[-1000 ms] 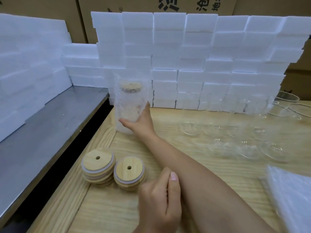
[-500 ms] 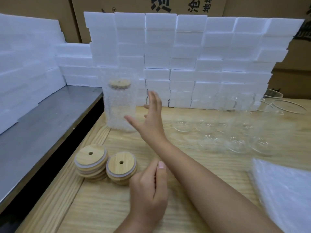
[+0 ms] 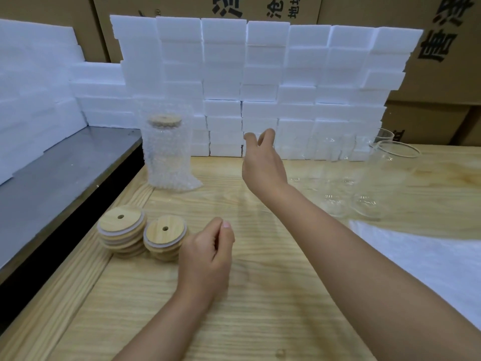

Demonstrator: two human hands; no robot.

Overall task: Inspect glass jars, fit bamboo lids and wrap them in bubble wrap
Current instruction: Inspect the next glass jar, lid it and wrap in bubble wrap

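Wrapped jar (image 3: 166, 155) upright near worktop (image 3: 260, 295) left edge. Left hand (image 3: 205, 254) beside lid stacks (image 3: 141, 234), right hand (image 3: 263, 162) raised; both loosely curled, empty.

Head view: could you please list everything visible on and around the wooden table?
Bubble-wrapped glass jar with bamboo lid: one, upright, table's far left.
Round bamboo lids: two stacks, tan, near left.
Clear glass jars: several, far right.
White bubble wrap sheets: one pile, near right.
White foam blocks: many, stacked along back.
Brown cardboard boxes: several, behind foam.
Grey metal surface: one, left.
Light wooden table: one, underneath.
Hands: left hand loosely curled beside lids; right hand raised, empty.
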